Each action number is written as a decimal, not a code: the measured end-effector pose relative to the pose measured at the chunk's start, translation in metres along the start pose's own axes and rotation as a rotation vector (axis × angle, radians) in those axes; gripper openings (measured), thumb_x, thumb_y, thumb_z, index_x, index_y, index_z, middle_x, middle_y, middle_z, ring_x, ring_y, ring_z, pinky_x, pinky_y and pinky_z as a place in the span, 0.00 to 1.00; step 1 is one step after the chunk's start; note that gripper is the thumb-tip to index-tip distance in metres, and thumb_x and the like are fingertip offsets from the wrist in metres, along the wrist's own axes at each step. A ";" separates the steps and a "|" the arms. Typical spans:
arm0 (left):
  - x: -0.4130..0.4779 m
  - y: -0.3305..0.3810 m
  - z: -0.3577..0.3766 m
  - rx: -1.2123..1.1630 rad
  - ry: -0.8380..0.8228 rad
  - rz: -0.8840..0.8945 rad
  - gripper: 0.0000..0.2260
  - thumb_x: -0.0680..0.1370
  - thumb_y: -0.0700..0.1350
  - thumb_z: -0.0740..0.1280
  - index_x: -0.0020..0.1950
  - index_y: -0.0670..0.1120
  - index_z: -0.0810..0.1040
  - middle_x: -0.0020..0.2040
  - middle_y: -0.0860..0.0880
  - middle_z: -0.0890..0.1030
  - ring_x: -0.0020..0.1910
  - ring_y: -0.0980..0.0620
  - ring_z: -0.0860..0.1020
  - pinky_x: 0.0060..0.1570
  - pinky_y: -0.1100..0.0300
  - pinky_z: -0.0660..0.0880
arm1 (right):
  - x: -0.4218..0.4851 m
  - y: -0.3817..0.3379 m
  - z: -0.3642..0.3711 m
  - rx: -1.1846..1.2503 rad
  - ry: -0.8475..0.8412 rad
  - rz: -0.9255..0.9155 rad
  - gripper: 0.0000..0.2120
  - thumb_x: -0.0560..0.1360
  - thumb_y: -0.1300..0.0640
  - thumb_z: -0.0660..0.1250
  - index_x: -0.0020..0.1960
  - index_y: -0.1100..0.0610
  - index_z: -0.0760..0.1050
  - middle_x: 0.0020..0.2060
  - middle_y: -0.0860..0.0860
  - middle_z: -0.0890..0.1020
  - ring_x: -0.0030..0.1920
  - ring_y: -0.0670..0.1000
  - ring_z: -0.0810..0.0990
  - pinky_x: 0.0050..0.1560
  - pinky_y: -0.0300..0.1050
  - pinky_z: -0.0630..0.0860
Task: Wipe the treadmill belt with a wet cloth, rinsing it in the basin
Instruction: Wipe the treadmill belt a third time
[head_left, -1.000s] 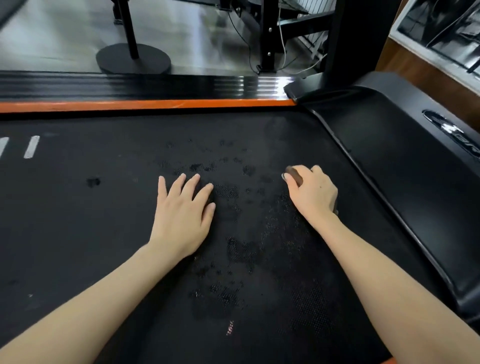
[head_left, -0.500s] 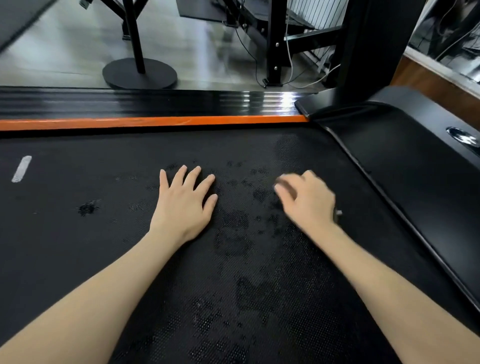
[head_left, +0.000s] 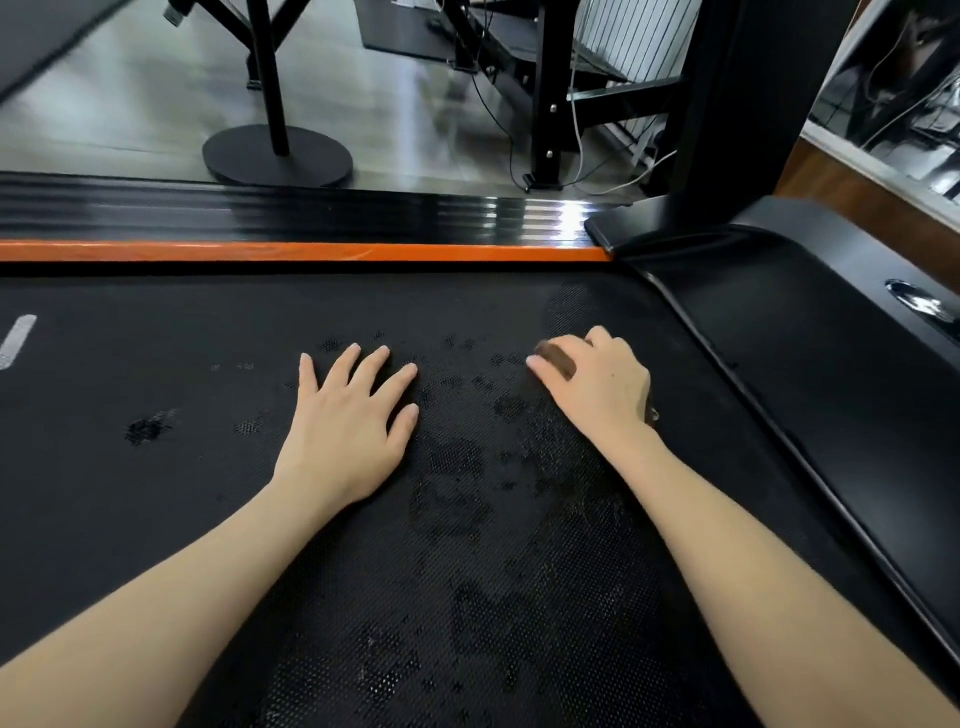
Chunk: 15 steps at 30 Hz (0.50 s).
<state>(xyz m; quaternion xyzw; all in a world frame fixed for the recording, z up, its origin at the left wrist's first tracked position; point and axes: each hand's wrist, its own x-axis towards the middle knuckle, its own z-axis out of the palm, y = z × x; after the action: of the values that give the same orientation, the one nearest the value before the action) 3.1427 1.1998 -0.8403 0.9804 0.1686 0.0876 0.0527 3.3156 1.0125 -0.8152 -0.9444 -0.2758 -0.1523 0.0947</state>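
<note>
Bunching the brown cloth (head_left: 557, 358) under curled fingers, the right hand (head_left: 597, 387) forms a grip that presses it onto the treadmill belt (head_left: 156, 493), near the black hood (head_left: 805, 389). The left hand (head_left: 345, 421) lies spread flat alongside, bracing. Wiping well probably means firm, overlapping strokes through the damp patches (head_left: 467, 467), with more of the cloth laid flat. The basin is out of view.

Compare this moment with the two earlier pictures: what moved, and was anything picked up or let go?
The right hand, gripping the brown cloth, rubbed a short way left, away from the motor cover; it was blurred mid-stroke half a second ago. The view tilted up, showing more floor. The left hand stays flat on the belt, fingers spread. Nothing was taken or let go.
</note>
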 end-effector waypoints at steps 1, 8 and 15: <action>0.000 0.000 0.000 0.000 0.004 -0.001 0.30 0.76 0.60 0.42 0.72 0.52 0.69 0.72 0.44 0.69 0.73 0.41 0.62 0.70 0.35 0.52 | 0.008 -0.003 0.001 -0.020 -0.021 0.066 0.21 0.75 0.34 0.58 0.59 0.45 0.78 0.50 0.51 0.76 0.51 0.56 0.75 0.42 0.46 0.66; 0.000 0.001 -0.002 -0.011 -0.004 -0.001 0.28 0.77 0.59 0.46 0.69 0.50 0.73 0.69 0.43 0.73 0.71 0.39 0.66 0.67 0.32 0.57 | -0.069 -0.028 -0.006 0.228 0.093 -0.408 0.16 0.73 0.37 0.61 0.51 0.45 0.81 0.38 0.48 0.75 0.37 0.51 0.76 0.32 0.42 0.73; 0.001 0.000 0.001 0.000 -0.005 0.002 0.28 0.77 0.59 0.45 0.69 0.51 0.73 0.69 0.43 0.73 0.71 0.39 0.66 0.67 0.32 0.57 | 0.056 0.001 0.015 -0.057 -0.078 0.218 0.22 0.78 0.38 0.56 0.63 0.49 0.75 0.54 0.55 0.75 0.55 0.59 0.75 0.50 0.50 0.71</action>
<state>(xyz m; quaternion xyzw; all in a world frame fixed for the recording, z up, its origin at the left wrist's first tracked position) 3.1439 1.2002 -0.8409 0.9808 0.1676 0.0850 0.0530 3.3651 1.0431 -0.8102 -0.9762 -0.1705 -0.1123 0.0728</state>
